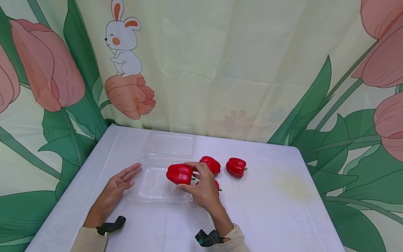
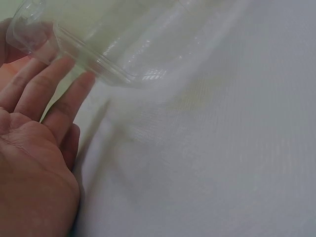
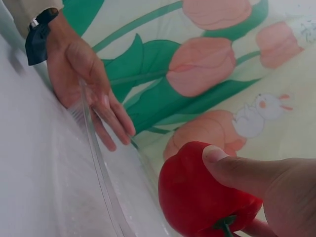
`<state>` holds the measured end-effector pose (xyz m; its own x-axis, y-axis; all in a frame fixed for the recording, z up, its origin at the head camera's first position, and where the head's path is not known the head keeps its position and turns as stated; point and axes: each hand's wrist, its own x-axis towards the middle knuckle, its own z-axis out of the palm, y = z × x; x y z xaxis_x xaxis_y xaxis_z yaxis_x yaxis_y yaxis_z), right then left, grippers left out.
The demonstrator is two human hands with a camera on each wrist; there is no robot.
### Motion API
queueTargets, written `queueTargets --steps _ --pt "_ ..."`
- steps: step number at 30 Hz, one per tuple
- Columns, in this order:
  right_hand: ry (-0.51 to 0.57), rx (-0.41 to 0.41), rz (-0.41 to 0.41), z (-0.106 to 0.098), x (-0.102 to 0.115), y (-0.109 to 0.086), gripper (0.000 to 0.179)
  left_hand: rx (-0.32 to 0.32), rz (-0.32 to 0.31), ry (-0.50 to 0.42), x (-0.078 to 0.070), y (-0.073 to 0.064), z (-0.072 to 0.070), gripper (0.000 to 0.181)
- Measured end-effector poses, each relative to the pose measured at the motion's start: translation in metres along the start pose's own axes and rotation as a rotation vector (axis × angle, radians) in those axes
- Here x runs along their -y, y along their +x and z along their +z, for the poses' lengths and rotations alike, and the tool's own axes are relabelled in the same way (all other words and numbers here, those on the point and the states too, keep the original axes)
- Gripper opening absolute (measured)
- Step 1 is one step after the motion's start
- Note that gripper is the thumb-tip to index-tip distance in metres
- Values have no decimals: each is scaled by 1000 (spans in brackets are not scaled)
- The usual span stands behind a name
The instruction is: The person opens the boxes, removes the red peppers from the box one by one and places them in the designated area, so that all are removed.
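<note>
My right hand grips a red bell pepper between thumb and fingers, over the right part of a clear plastic clamshell container. In the right wrist view the thumb presses on the side of the pepper, and its green stem points down. My left hand is at the container's left edge with its fingers extended. In the left wrist view its fingertips lie right at the clear plastic wall. The container's lid lies folded back, away from me.
Three more red bell peppers are on the white table, right of the container: one behind my right hand, one farther right, and one partly hidden by that hand. A printed curtain hangs behind the table.
</note>
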<state>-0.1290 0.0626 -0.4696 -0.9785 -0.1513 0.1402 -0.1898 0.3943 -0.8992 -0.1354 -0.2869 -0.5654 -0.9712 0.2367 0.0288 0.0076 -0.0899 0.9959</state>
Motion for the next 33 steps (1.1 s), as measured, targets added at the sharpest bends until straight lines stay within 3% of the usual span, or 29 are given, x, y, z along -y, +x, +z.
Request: queueTargets --steps 33 --pt "-37 -134 77 -43 -21 -19 77 17 9 -22 0 -1 -1 61"
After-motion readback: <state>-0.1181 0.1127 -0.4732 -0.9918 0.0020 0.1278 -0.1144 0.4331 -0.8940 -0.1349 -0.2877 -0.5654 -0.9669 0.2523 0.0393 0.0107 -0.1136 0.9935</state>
